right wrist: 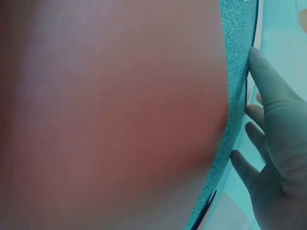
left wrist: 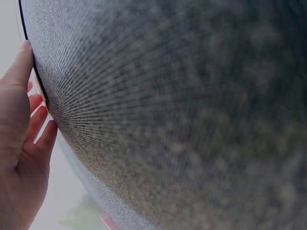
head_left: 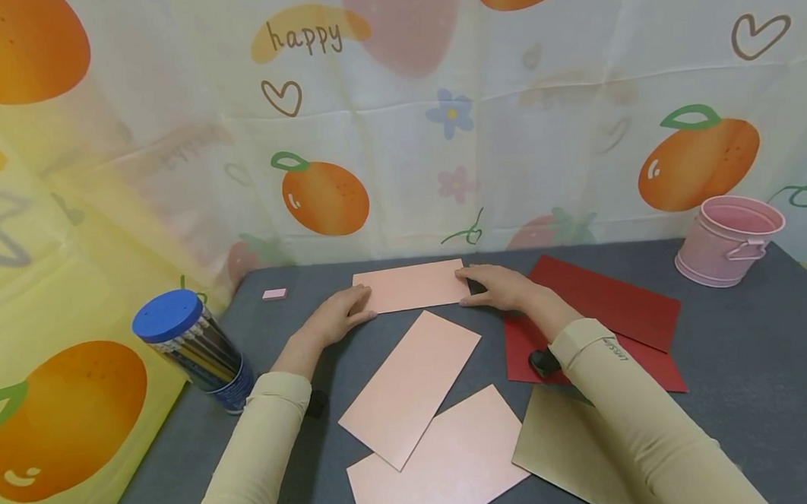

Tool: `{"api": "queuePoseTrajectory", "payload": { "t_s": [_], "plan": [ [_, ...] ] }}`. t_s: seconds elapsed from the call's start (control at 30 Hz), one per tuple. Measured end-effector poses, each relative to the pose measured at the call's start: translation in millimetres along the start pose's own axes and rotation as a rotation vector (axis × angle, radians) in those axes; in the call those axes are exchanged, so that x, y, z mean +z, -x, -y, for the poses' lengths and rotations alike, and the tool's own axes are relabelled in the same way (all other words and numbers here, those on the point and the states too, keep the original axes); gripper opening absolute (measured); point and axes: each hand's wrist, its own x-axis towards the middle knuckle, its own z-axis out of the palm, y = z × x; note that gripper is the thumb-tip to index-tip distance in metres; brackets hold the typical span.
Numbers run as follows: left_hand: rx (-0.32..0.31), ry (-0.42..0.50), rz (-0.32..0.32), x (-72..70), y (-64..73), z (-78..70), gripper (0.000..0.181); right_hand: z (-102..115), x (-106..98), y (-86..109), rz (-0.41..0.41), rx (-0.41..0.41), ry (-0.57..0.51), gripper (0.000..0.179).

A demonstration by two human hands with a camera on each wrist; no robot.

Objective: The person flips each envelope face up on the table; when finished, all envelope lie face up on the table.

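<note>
Toward the back of the dark table, a pale pink rectangular card (head_left: 412, 287) lies between my two hands. My left hand (head_left: 333, 314) is at its left end, fingertips touching the short edge and thumb by the near corner. At the right end my right hand (head_left: 499, 285) mirrors it, index fingertip and thumb at the edge. Fingers look spread and loosely straight in the left wrist view, with the left thumb (left wrist: 21, 60) at the edge. In the right wrist view the right fingers (right wrist: 245, 167) are likewise spread, and a blurred reddish surface fills much of the view.
Nearer me are another pink card (head_left: 411, 389) and a larger one (head_left: 456, 462) partly under it. Two red cards (head_left: 611, 302) and a gold card (head_left: 578, 441) lie beneath my right arm. A blue-lidded pencil container (head_left: 196, 346), an eraser-like block (head_left: 274, 294) and a pink bucket (head_left: 725, 246) stand around.
</note>
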Motion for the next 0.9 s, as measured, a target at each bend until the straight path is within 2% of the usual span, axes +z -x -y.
{"api": "queuePoseTrajectory", "payload": {
  "t_s": [0.6,0.9],
  "plan": [
    [-0.025,-0.088,0.028,-0.6,2.4,0.2,0.055,-0.2,0.7,-2.7,-0.004,-0.028,0.042,0.065],
    [-0.021,-0.091,0.03,-0.8,2.3,2.6,0.054,0.8,2.5,-7.2,-0.039,-0.089,0.061,0.036]
  ]
}}
